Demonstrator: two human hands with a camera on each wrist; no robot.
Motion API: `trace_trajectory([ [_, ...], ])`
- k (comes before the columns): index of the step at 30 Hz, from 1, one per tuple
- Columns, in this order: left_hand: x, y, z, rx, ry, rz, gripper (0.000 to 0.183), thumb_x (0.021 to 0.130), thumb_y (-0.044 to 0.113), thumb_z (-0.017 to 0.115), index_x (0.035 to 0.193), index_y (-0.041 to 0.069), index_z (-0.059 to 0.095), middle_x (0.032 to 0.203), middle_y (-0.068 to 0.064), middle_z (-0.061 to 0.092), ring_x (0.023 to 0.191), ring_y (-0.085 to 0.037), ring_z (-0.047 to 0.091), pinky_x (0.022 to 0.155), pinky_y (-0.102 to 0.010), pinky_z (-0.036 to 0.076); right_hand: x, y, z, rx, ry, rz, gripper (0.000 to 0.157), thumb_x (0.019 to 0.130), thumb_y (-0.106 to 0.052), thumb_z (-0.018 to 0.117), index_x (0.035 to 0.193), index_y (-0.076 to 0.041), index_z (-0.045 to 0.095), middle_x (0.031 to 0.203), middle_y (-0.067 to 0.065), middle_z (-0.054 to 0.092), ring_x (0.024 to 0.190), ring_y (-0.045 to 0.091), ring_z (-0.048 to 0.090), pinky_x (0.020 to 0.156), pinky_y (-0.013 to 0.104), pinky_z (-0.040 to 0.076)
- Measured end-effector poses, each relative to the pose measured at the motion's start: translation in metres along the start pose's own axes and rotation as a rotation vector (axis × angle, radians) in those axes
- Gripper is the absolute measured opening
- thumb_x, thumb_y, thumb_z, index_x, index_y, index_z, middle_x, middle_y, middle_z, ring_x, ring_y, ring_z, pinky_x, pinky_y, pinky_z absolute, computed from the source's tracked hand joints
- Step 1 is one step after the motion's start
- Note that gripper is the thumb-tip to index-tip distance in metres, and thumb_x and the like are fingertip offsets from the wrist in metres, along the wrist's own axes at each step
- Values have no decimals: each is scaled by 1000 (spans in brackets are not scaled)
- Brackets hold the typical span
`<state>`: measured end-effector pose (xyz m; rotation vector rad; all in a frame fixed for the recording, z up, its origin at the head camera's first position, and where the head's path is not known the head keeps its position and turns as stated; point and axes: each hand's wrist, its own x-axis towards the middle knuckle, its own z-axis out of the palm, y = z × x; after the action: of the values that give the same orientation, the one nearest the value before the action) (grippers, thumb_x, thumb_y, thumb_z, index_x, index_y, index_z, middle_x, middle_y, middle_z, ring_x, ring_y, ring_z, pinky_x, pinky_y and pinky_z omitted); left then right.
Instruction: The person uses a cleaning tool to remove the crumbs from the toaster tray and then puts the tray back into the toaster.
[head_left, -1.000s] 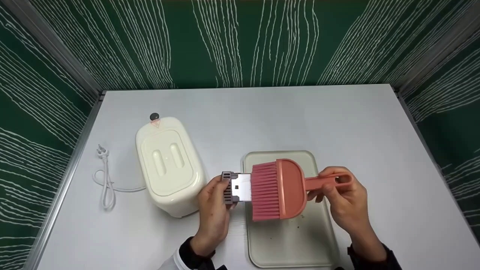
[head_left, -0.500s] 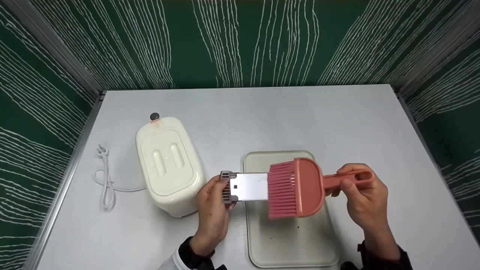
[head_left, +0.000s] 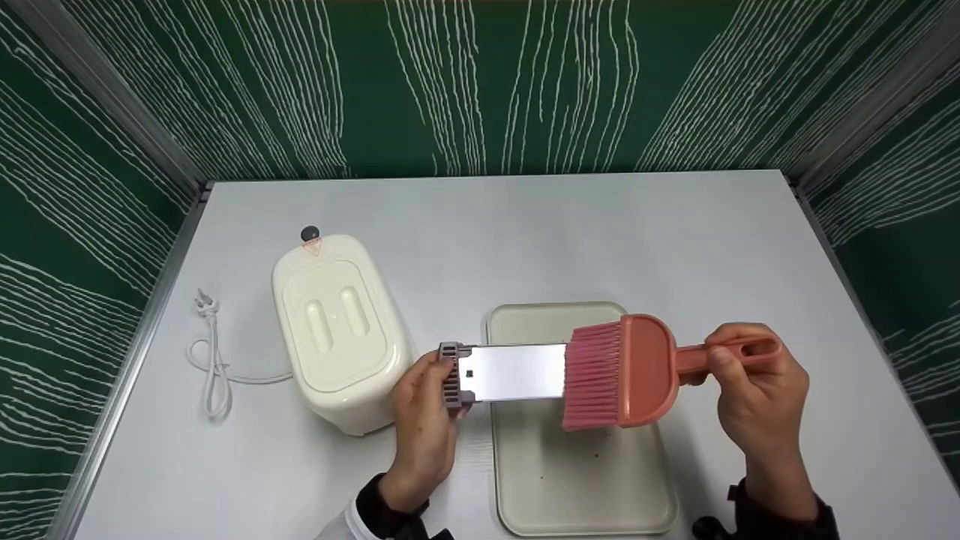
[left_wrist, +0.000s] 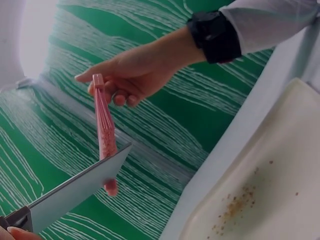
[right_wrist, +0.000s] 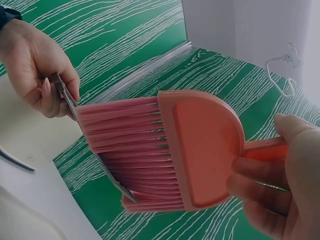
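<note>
My left hand [head_left: 427, 427] grips the grey slotted end of a flat, shiny metal crumb tray [head_left: 517, 373], held level above a shallow beige tray. In my right hand [head_left: 765, 390], the thumb and fingers pinch the handle of a coral hand brush [head_left: 649, 371]. Its pink bristles lie across the right end of the crumb tray. The right wrist view shows the bristles [right_wrist: 130, 145] spread over the metal edge, hiding part of it. Brown crumbs [left_wrist: 240, 202] lie in the beige tray [head_left: 585, 495] below, clearest in the left wrist view.
A cream toaster-like appliance [head_left: 341, 330] with two moulded grooves on top stands left of my left hand. Its white cord and plug [head_left: 212, 352] lie further left. Green walls with white lines surround the white table [head_left: 720, 255] at the back and sides.
My right hand has drawn the brush to the right along the crumb tray, uncovering more of its metal surface. My left hand has stayed nearly still.
</note>
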<state>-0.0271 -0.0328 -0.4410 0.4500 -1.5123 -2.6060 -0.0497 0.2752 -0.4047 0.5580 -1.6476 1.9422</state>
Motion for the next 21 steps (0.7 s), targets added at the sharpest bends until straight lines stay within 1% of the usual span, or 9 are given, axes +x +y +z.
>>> trace_trajectory([
  [5,0,-1,0,-11,6,7,25,101,4,47,110,-11,63,87,-13,63,65,-16,51,52,-22,37,3,-1,-5,-12,20,-7,7,93,22,52,96,28,54,81,15,69,63,14,72,62,19,58],
  [9,0,-1,0,-13,13,15,26,101,4,46,112,-12,63,86,-13,63,64,-16,51,52,-21,37,4,-2,-8,-42,32,-10,8,94,21,52,96,28,54,81,14,70,63,13,73,62,18,58],
  [16,0,-3,0,-25,25,38,27,101,3,46,114,-12,64,83,-12,62,64,-15,51,53,-21,38,4,-1,-9,-50,43,1,8,94,20,53,95,28,55,81,14,69,62,13,72,61,18,57],
  [21,-1,-2,-1,-28,18,58,28,101,3,47,115,-13,64,82,-12,62,64,-15,50,54,-22,37,4,-2,-10,-55,44,7,8,93,20,52,95,28,55,82,13,69,62,12,72,61,17,58],
])
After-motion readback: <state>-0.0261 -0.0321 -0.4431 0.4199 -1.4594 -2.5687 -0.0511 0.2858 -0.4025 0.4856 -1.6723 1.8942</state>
